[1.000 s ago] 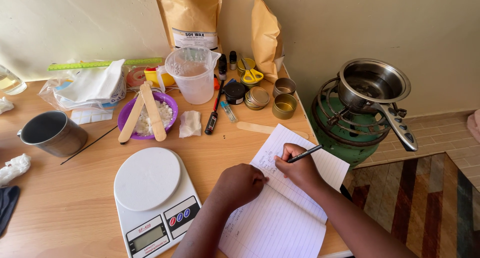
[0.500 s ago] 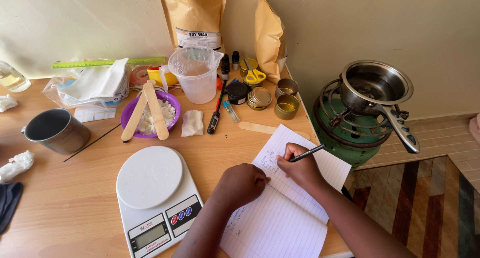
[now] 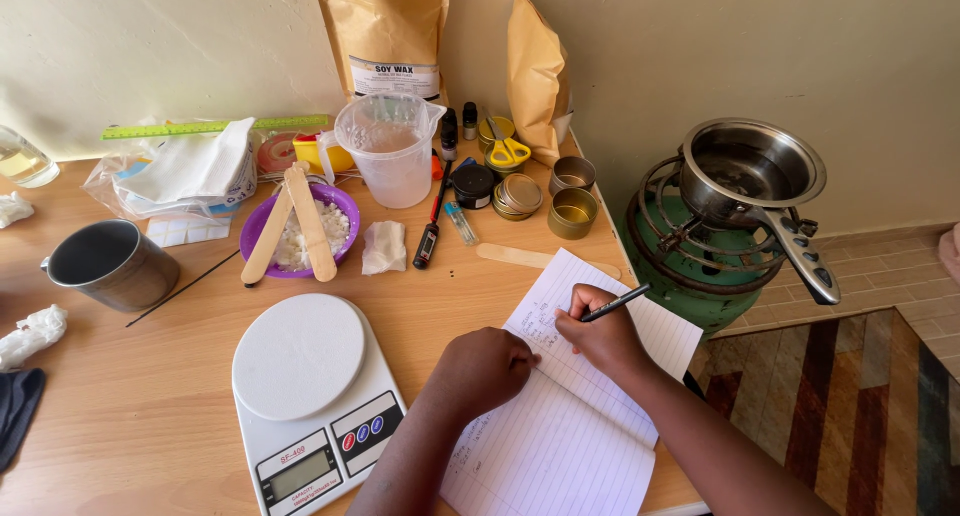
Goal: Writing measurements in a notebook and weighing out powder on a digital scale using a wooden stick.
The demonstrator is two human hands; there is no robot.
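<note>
An open lined notebook lies at the right front of the wooden table. My right hand grips a black pen with its tip on the upper part of the page. My left hand rests as a loose fist on the notebook's left edge, holding the page flat. A white digital kitchen scale stands just left of my left arm, with nothing on its round plate.
Behind stand a purple bowl of white flakes with two wooden sticks across it, a clear measuring jug, a metal mug, small tins, a black probe thermometer, two brown paper bags. A saucepan sits on a green gas burner at the right.
The view has shifted slightly. My right hand has moved a little with the pen across the page; my left hand stays on the notebook.
</note>
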